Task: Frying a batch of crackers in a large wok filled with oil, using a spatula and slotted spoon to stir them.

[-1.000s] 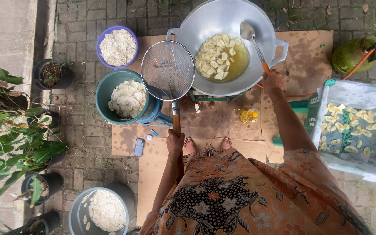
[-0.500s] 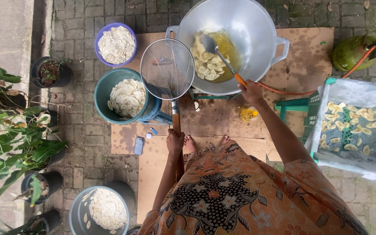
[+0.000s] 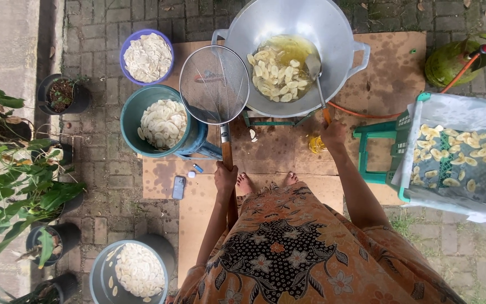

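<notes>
A big metal wok (image 3: 333, 39) holds yellow oil and several pale slices frying. My right hand (image 3: 333, 134) grips the orange handle of a long metal spatula (image 3: 314, 70) whose blade rests in the oil at the right of the slices. My left hand (image 3: 225, 177) holds the wooden handle of a round wire skimmer (image 3: 214, 84), which hangs empty to the left of the wok, above the cardboard. I stand barefoot on the cardboard (image 3: 383, 73) in front of the wok.
A teal bucket (image 3: 133, 115) and a purple bowl (image 3: 127, 48) hold raw slices; a grey tub (image 3: 99, 276) sits near left. Fried slices drain in a lined green basket (image 3: 457, 152) on the right. A green gas cylinder (image 3: 451, 59), potted plants (image 3: 18, 169) and a phone (image 3: 179, 187) are nearby.
My right hand has swung the spatula across the wok, first to the left, then back toward the right side of the slices. The skimmer has stayed put.
</notes>
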